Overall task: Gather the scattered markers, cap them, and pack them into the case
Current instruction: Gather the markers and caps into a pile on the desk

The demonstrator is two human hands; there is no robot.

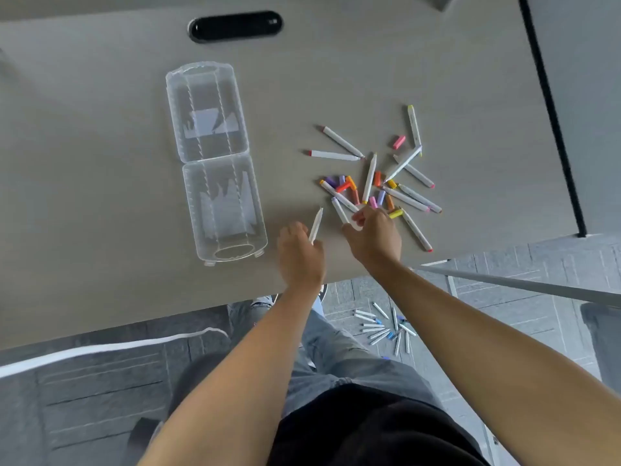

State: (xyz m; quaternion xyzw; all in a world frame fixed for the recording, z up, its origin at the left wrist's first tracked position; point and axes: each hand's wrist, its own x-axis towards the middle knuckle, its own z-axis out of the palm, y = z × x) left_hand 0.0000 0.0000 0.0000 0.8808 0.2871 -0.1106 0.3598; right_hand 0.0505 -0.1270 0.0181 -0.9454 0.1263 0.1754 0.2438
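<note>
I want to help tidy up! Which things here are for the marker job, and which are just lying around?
For the job:
- markers scattered on the table
- loose caps
- open clear case, nothing in it
- marker held in the left hand
- right hand reaching into the pile
- markers on the floor

Just lying about:
- black oval grommet
- white cable on the floor

An office is showing here: a grey laminate desk [100, 163] with an oval cable grommet [235, 26] is standing over grey carpet tiles [524, 317].
</note>
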